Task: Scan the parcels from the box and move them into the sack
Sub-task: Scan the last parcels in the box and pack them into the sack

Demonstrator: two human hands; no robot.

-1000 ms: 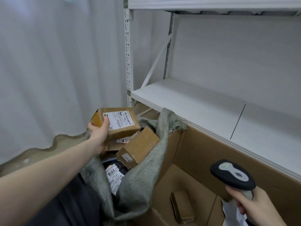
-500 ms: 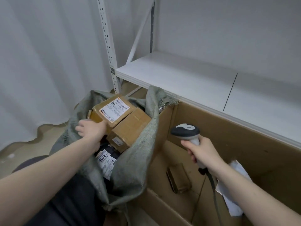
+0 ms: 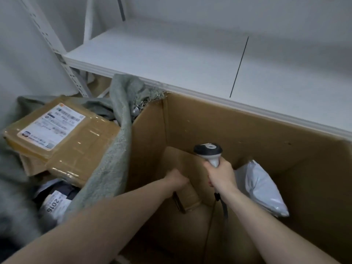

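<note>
Now right hand (image 3: 221,176) grips scanner (image 3: 209,153) — left hand (image 3: 176,181) on parcel (image 3: 188,199).

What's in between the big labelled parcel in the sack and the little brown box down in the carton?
In the head view, the grey sack's edge and the carton's side wall lie between them.

Both bare forearms are stretched forward and down. The left hand (image 3: 176,180) is laid on a small brown cardboard parcel (image 3: 187,198); the right hand (image 3: 221,175) is curled round a grey-and-black handheld barcode scanner (image 3: 208,152), held upright.
</note>
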